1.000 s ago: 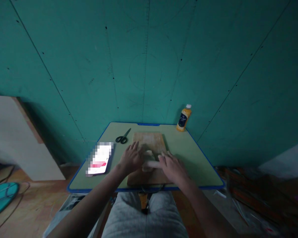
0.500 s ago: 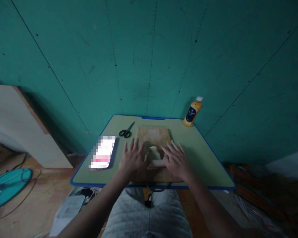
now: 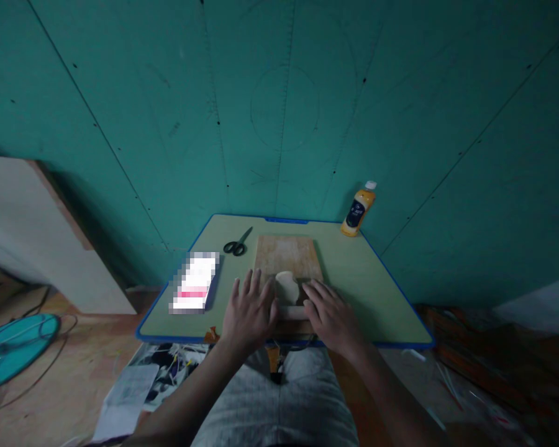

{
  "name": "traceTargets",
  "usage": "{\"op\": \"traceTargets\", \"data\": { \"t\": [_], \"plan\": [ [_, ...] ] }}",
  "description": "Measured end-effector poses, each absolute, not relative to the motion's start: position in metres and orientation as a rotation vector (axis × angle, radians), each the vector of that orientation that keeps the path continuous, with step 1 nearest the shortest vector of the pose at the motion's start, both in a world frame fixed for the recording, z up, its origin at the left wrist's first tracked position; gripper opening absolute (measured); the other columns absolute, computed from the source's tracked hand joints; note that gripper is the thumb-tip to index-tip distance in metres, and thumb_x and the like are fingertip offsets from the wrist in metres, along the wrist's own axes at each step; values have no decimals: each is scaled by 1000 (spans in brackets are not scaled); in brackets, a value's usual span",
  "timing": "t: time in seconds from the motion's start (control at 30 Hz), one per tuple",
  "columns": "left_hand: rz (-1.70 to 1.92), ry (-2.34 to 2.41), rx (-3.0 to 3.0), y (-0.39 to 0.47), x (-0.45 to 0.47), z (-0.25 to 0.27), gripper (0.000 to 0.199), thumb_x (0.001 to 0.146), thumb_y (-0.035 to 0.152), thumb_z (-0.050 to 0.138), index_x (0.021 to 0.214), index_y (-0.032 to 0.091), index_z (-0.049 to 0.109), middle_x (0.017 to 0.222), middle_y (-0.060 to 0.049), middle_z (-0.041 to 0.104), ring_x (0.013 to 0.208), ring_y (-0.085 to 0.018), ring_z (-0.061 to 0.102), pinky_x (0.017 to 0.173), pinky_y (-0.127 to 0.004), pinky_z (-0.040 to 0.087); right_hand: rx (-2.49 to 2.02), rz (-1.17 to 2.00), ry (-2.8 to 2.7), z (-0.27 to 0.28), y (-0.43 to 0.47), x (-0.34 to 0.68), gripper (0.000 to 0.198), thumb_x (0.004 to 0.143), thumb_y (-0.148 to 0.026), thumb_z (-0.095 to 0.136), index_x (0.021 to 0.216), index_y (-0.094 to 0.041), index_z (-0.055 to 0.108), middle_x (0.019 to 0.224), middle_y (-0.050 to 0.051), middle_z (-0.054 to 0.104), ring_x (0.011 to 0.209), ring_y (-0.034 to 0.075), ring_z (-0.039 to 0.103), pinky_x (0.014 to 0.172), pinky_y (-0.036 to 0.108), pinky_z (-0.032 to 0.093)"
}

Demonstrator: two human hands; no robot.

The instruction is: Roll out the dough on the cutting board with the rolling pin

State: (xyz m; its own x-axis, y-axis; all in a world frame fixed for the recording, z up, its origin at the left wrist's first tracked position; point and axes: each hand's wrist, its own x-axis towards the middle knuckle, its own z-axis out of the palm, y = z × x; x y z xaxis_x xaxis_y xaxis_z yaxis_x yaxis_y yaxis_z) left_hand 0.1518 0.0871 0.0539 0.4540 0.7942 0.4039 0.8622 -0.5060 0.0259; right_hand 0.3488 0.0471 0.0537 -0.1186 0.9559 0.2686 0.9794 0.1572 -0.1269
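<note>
A pale rolling pin (image 3: pixel 292 313) lies crosswise over the near part of a wooden cutting board (image 3: pixel 286 253). My left hand (image 3: pixel 249 312) rests on the pin's left end, palm down, with fingers stretched forward and apart. On the right end lies my right hand (image 3: pixel 331 315), also flat, its fingers extended and slightly bent. Both ends of the pin are hidden under the hands. Just beyond the pin, a flattened oval piece of white dough (image 3: pixel 287 287) sits on the board between the two hands.
Black-handled scissors (image 3: pixel 237 243) lie left of the board, near a phone-like device with a blurred bright screen (image 3: pixel 195 282). An orange drink bottle (image 3: pixel 358 210) stands at the table's back right corner. The small table (image 3: pixel 368 285) has a blue edge, against a green wall (image 3: pixel 279 112).
Both hands and the rolling pin have come slightly nearer my body. More of the dough shows beyond the pin, and the right hand's fingers have drawn in a little.
</note>
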Motion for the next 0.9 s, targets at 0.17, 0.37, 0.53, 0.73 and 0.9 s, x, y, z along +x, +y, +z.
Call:
{"op": "traceTargets", "data": {
  "t": [0.17, 0.37, 0.53, 0.73, 0.9],
  "plan": [
    [-447, -1509, -2581, 98, 152, 55, 37, 92, 33, 41, 121, 18, 59, 142, -17, 49, 134, -32, 41, 106, -51, 37, -1872, -265, -2010, 58, 51, 347, 28, 94, -32, 41, 98, -19, 65, 103, 8, 65, 94, 20, 58, 83, 30, 40],
    [-329, -1515, -2677, 119, 156, 67, 35, 91, 37, 44, 118, 20, 59, 136, -14, 53, 129, -31, 44, 103, -49, 39, -1998, -236, -1952, 62, 68, 348, 30, 92, -29, 39, 74, -20, 61, 77, 5, 65, 73, 16, 58, 65, 26, 33],
    [-232, -1482, -2851, 138, 161, 79, 30, 92, 33, 41, 107, 22, 65, 108, -10, 66, 104, -23, 59, 90, -37, 46, -2283, -54, -1885, 76, 87, 347, 33, 94, -41, 40, 84, -22, 65, 79, 6, 71, 70, 18, 63, 61, 27, 32],
    [-246, -1608, -2749, 155, 165, 86, 36, 91, 42, 43, 99, 17, 67, 102, -14, 67, 95, -25, 64, 83, -35, 49, -2304, 90, -1894, 85, 113, 350, 28, 92, -39, 41, 91, -24, 65, 86, 5, 72, 78, 18, 65, 63, 27, 35],
    [-158, -1757, -2720, 172, 170, 88, 39, 91, 41, 37, 97, 15, 67, 97, -15, 71, 88, -28, 68, 73, -35, 50, -2395, 102, -1853, 91, 130, 351, 29, 91, -39, 42, 90, -23, 67, 90, 8, 72, 83, 21, 66, 67, 28, 40]
  ]
}}
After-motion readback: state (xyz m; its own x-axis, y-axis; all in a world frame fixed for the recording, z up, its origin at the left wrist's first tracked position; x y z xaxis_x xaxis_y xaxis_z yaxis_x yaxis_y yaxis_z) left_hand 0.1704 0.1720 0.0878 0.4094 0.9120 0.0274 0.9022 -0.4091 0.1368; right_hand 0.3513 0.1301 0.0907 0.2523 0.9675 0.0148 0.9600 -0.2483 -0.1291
